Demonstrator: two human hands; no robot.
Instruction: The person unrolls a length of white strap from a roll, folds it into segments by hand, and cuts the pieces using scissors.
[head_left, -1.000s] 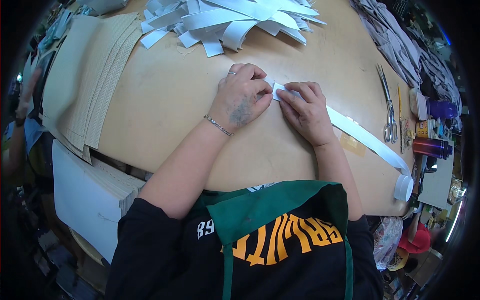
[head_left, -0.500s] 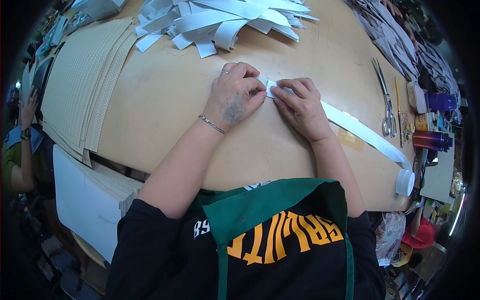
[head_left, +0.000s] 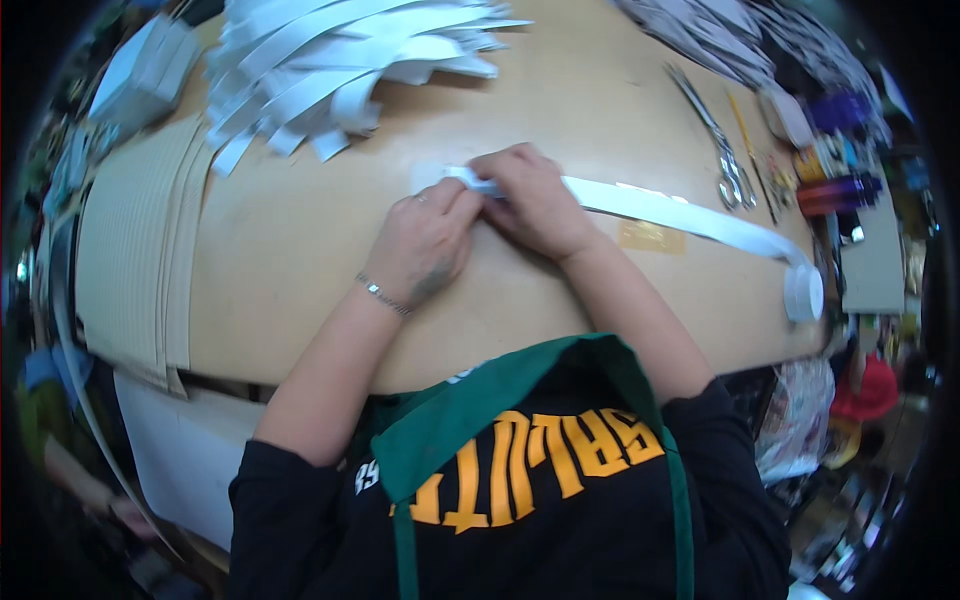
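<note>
A flat white strip [head_left: 655, 207] runs across the table from a white roll [head_left: 803, 291] at the right edge to my hands. My right hand [head_left: 530, 203] is closed on the strip near its free end, knuckles up and fingers curled under. Close against it, my left hand [head_left: 428, 232] has its fingers pressed together on the strip's near edge. The strip's end, blurred and seemingly folded, shows just beyond my left fingers. My fingertips are partly hidden where the two hands meet.
A heap of cut white strips [head_left: 300, 70] lies at the far left, above stacked beige textured sheets [head_left: 135, 250]. Scissors [head_left: 715, 140] and a thin yellow stick [head_left: 750, 150] lie at the right, near a purple bottle [head_left: 838, 194]. Grey cloth [head_left: 700, 35] is bunched at the far right.
My view has shifted, so the scene sits differently. My hands have come closer together, the left now lower and nearer me against the right. Both stay at the strip's end.
</note>
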